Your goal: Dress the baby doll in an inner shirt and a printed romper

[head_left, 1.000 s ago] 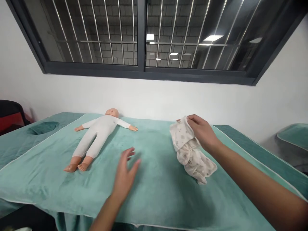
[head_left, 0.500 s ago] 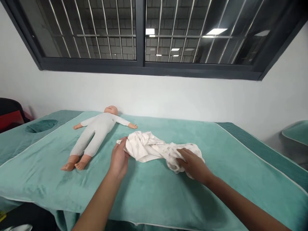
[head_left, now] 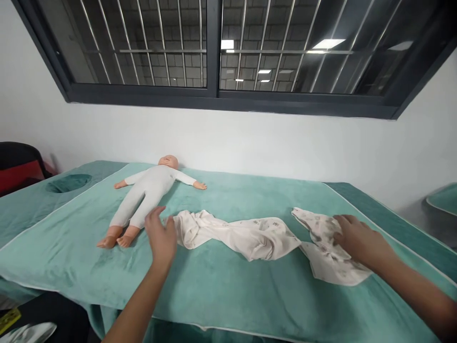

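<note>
A cream patterned cloth [head_left: 250,233] lies stretched in a long strip across the teal towel [head_left: 221,286]. My left hand [head_left: 161,236] rests at the cloth's left end, fingers loosely curled against it. My right hand [head_left: 359,238] presses on the cloth's right end, fingers bent over the fabric. A baby doll [head_left: 148,190] in a white suit lies on its back at the far left, feet toward me, just beyond my left hand.
The towel covers a teal massage bed with a face hole [head_left: 69,182] at the left. A white wall and a barred dark window [head_left: 214,47] stand behind. A second teal bed corner [head_left: 442,197] shows at right. A red and black object [head_left: 17,166] sits far left.
The bunched cloth has been pulled apart into a long strip. My right hand moved right with one end; my left hand shifted left toward the doll's feet.
</note>
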`<state>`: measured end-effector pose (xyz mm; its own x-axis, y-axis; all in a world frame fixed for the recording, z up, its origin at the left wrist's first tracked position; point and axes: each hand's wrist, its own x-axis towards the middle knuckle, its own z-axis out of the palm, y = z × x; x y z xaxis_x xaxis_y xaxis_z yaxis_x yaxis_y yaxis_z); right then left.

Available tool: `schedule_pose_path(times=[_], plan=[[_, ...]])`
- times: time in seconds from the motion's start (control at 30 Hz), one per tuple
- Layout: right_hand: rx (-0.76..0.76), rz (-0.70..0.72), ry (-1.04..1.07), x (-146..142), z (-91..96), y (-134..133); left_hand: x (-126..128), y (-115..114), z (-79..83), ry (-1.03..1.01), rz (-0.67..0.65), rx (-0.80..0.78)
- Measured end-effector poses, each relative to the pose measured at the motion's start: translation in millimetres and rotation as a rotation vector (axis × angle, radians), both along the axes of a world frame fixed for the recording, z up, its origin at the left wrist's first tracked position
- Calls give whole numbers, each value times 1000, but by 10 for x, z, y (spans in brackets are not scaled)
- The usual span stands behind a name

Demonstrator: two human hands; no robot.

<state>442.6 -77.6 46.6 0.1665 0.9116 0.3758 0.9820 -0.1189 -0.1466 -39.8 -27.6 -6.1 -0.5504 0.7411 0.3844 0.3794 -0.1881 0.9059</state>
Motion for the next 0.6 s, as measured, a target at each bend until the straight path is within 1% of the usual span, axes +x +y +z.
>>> schedule_pose_path(times=[0.03, 0.07, 0.13, 0.17, 0.2, 0.23, 0.27, 0.33, 0.4, 0.47, 0.53, 0.6], plan=[[-14, 27, -76, -151, -27, 10, 51, 19, 7, 230, -75, 18], [-41, 85, -101, -353, -54, 29, 122, 45, 12, 443, -202, 13], [-99, 297, -26, -853, -123, 98, 299, 111, 13, 778, -487, -56], [-146, 378, 27, -1118, -166, 149, 387, 147, 10, 924, -587, -99], [-187, 452, 59, -1372, -212, 209, 464, 180, 8, 1055, -637, -135], [-227, 535, 41, -1603, -258, 276, 523, 210, 11, 1160, -648, -162], [-242, 574, 14, -1800, -295, 345, 561, 231, 22, 1231, -635, -182], [-294, 575, -36, -2085, -319, 469, 574, 239, 83, 1291, -562, -192], [-262, 543, -94, -2225, -241, 543, 533, 195, 210, 1278, -443, -140], [-151, 490, -151, -2248, -55, 546, 484, 104, 403, 1266, -326, -57], [-13, 414, -202, -2183, 201, 482, 454, -17, 646, 1317, -267, 0], [113, 337, -244, -2063, 468, 372, 442, -150, 912, 1405, -230, -19]])
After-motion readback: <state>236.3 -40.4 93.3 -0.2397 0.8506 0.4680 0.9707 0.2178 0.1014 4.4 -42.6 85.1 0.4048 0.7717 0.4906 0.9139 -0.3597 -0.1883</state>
